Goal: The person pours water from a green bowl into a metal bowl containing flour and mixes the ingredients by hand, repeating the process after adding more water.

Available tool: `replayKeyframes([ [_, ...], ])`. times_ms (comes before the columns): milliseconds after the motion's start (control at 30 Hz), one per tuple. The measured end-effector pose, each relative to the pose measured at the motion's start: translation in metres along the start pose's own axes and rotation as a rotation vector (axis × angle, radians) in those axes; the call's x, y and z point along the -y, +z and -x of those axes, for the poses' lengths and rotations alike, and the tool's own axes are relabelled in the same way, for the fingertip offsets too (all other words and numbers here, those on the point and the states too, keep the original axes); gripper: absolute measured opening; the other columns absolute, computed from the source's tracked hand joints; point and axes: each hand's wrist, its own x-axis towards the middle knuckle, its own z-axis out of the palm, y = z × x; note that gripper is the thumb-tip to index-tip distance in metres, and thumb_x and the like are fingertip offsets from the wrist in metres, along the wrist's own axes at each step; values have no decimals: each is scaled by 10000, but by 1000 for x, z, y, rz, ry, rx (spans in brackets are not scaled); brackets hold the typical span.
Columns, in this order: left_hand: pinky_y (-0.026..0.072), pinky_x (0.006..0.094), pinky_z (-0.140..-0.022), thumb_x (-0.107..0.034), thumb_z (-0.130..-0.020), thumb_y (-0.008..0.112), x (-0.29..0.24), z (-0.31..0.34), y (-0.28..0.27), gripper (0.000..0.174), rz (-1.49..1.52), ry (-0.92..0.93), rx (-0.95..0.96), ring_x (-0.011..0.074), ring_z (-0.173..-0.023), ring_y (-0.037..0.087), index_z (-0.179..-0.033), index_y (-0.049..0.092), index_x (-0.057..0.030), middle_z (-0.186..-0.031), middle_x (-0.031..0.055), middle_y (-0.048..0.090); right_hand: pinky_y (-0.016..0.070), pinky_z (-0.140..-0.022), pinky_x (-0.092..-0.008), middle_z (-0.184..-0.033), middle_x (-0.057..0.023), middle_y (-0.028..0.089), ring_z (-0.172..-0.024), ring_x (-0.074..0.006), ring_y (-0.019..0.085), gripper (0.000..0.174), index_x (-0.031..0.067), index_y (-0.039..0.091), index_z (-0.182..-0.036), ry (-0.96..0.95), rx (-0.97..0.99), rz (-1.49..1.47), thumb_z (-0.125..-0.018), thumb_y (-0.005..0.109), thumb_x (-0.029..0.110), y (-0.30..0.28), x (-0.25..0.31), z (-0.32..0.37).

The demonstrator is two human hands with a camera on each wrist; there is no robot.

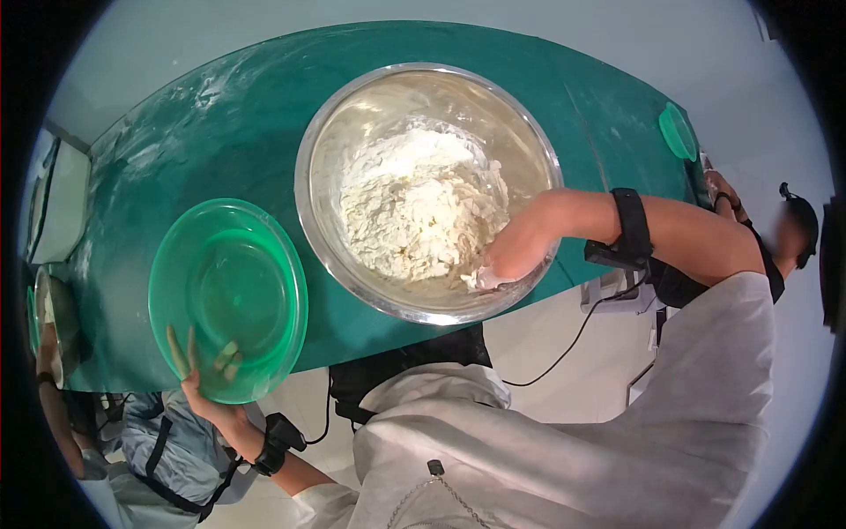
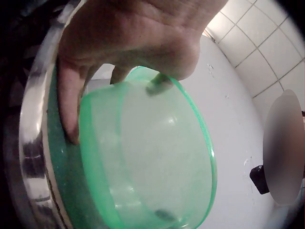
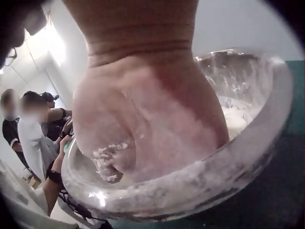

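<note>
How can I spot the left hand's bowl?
Find the green table, then the big metal bowl on it. In the head view, a translucent green bowl lies lower left of that, its rim held by the left hand; it looks larger than the green dish at far right.

Head view: a green-topped table (image 1: 256, 132) is spanning the middle, white smudges (image 1: 209, 88) showing at 10 o'clock. Pale wall (image 1: 441, 9) is standing at 12, light floor (image 1: 542, 339) showing around 4. Left wrist: white tiles (image 2: 259, 40) with thin grout lines are running at 2. Right wrist: panelled ceiling (image 3: 26, 57) is slanting at 10, bright light (image 3: 55, 44) glaring beside it.
</note>
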Motion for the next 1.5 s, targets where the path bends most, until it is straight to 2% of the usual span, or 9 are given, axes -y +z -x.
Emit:
replayKeyframes([
  [333,533,478,-766,-260,-829,477,6,-4,-19,685,5,-25,-72,396,-883,641,-1426,260,-3,-1401,201,401,341,-1034,-410,-1317,-262,467,-1248,-373,434,557,-2,352,-1391,-214,-336,69,-976,406,365,-9,-33,11],
  [367,533,480,-764,-257,-830,480,9,-6,-21,678,5,-28,-68,398,-881,641,-1420,268,0,-1387,205,413,342,-1034,-403,-1317,-244,478,-1244,-365,443,540,4,406,-1364,-47,-363,-97,-970,413,373,-15,-14,34],
  [467,536,481,-753,-250,-831,479,11,-7,-25,677,40,-46,-109,405,-874,643,-1419,263,7,-1363,210,429,340,-1031,-401,-1327,-219,489,-1237,-359,452,526,2,450,-1335,-100,-98,-174,-970,408,379,-31,-2,49],
  [667,536,483,-755,-249,-828,472,4,-2,-8,676,4,4,-44,408,-873,646,-1419,271,12,-1393,209,408,356,-1007,-431,-1301,-239,507,-1194,-382,482,562,-18,453,-1322,-253,-49,-194,-973,362,413,1,24,-5],
  [933,535,482,-759,-260,-829,478,6,-1,-9,673,-9,-19,-83,396,-883,643,-1411,284,17,-1382,207,424,340,-1029,-437,-1329,-275,468,-1241,-392,443,597,-34,430,-1337,-116,-372,-160,-983,329,437,-9,42,9],
  [1000,535,481,-757,-262,-830,479,5,-1,-14,671,-17,-12,-90,393,-883,643,-1407,287,21,-1375,208,432,295,-1076,-420,-1386,-256,421,-1299,-369,392,659,-14,382,-1384,-286,-268,-515,-976,311,498,-10,51,25],
  [1200,534,467,-769,-274,-836,482,10,-7,-22,699,34,-84,-192,376,-887,644,-1459,251,-58,-1423,200,385,189,-1147,-372,-1508,-209,234,-1401,-309,226,763,-5,270,-1440,-502,-182,-425,-969,167,586,-6,68,-12],
  [1267,534,462,-774,-274,-838,479,-1,1,-3,708,-6,-4,14,369,-890,645,-1476,232,-93,-1446,200,356,197,-1142,-377,-1500,-210,249,-1396,-311,237,754,-8,285,-1433,-453,-220,-424,-969,189,579,-10,73,-4],
  [1500,535,436,-776,-263,-845,453,-2,3,-3,699,6,-4,-25,360,-880,651,-1485,220,-108,-1452,192,354,275,-1093,-408,-1417,-222,395,-1332,-319,351,680,-30,420,-1359,-195,-469,-401,-957,379,518,-41,65,37],
])
